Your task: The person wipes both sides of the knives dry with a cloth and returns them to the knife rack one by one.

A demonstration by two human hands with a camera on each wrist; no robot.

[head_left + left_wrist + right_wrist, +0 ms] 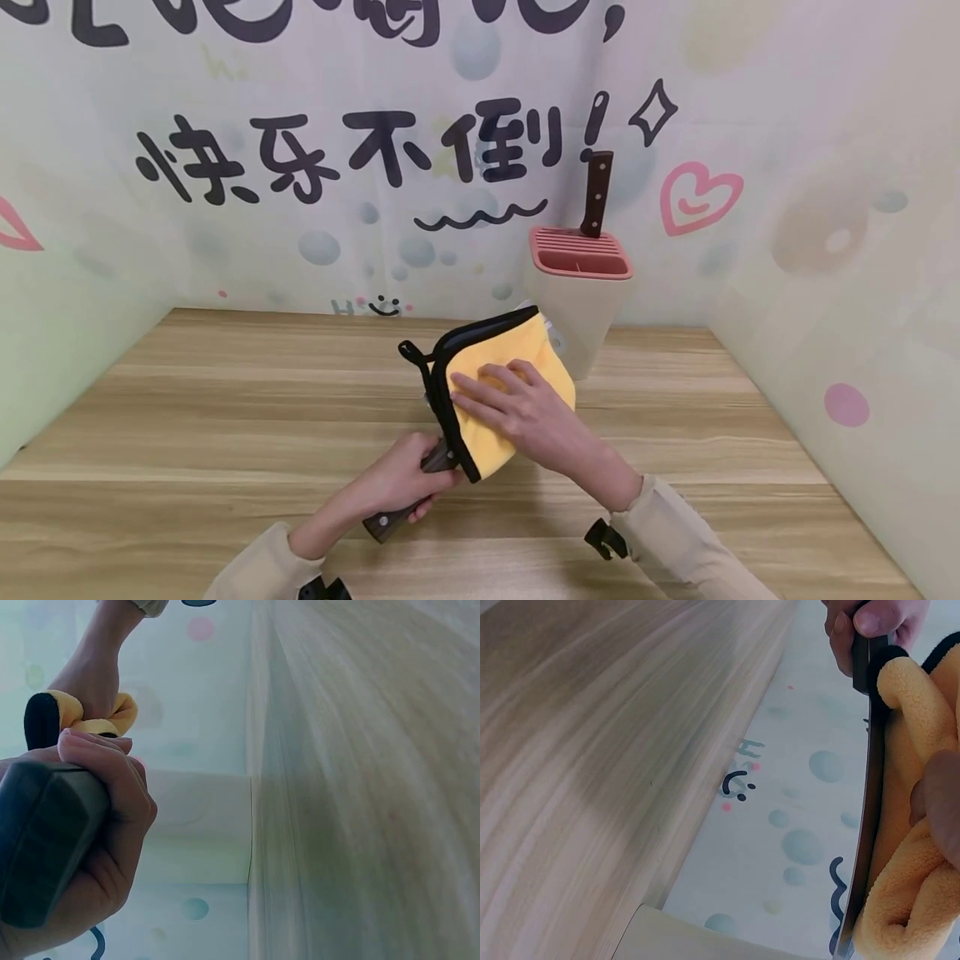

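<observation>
My left hand point(405, 479) grips the dark riveted handle point(386, 522) of a large kitchen knife, which slants up and away to the right. In the right wrist view, the knife's blade point(865, 840) runs along the cloth, edge-on to that camera. A yellow cloth point(480, 358) with black trim and a hanging loop covers most of the blade in the head view. My right hand point(528, 412) holds the cloth against the blade, fingers laid over its upper face. From the right wrist, the cloth looks folded and bunched around the thumb. The blade's tip is hidden from the head view.
Behind the cloth stands a cream knife block point(577, 312) with a pink slotted top. One brown-handled knife point(597, 193) is upright in it. The wooden table point(225, 400) meets printed cloth walls point(300, 275) at the back and sides.
</observation>
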